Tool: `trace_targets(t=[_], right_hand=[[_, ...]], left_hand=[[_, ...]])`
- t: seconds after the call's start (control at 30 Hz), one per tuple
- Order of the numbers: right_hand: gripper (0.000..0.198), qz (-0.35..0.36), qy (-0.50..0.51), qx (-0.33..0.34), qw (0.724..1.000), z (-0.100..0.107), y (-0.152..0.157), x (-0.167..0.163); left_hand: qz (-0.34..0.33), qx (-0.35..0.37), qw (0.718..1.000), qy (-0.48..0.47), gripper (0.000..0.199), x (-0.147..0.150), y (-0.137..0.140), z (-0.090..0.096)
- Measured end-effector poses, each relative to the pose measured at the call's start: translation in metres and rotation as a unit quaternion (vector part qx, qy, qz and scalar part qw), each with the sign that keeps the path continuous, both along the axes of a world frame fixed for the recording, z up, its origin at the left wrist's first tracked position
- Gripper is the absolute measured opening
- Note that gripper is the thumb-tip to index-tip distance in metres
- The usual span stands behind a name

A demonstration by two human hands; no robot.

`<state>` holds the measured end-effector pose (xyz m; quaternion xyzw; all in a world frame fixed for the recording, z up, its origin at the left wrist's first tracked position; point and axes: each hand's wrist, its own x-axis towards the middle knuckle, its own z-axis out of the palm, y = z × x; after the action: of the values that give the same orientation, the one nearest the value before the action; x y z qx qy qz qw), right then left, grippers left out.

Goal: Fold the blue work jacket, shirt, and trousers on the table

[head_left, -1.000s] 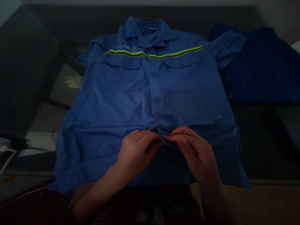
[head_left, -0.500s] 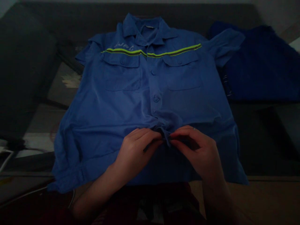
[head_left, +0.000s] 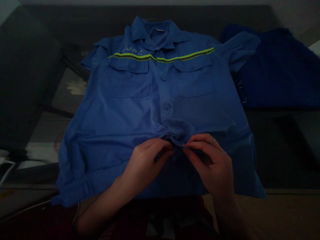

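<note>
A blue short-sleeved work shirt (head_left: pixel 125 126) lies front side up, its collar at the far end. A yellow-green and dark stripe (head_left: pixel 185 57) crosses its chest above two flap pockets. Buttons on the upper front placket (head_left: pixel 165 96) are visible. At the lower front, my left hand (head_left: pixel 147 160) pinches one placket edge between thumb and fingers. My right hand (head_left: pixel 212 160), with a ring on one finger, pinches the other side of the raised cloth close by. Whether a button sits between the fingertips is hidden.
Darker blue folded cloth (head_left: pixel 280 70) lies at the right, partly under a sleeve. The shirt rests on a dark table (head_left: pixel 270 143). Pale items (head_left: pixel 76 86) show left of the shirt, and a white cable (head_left: pixel 7 170) runs at the left edge.
My right hand has shifted its grip, with its fingers turned and the ring more visible. The pinched cloth now stretches sideways toward it. My left hand has barely moved.
</note>
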<state>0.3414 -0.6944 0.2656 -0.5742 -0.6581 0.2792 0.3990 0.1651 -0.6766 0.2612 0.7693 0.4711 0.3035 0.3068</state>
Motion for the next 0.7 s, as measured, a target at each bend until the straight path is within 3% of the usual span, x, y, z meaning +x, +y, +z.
trace_targets(t=[0.5,0.7], right_hand=[[0.014,0.029,0.063,-0.112,0.991,0.007,0.004,-0.002],[0.017,0.049,0.078,-0.19,0.977,0.011,0.004,0.004]], left_hand=[[0.023,0.071,0.997,0.007,0.005,0.0,-0.003,-0.001],[0.03,0.095,0.995,0.012,0.007,0.0,-0.002,0.0]])
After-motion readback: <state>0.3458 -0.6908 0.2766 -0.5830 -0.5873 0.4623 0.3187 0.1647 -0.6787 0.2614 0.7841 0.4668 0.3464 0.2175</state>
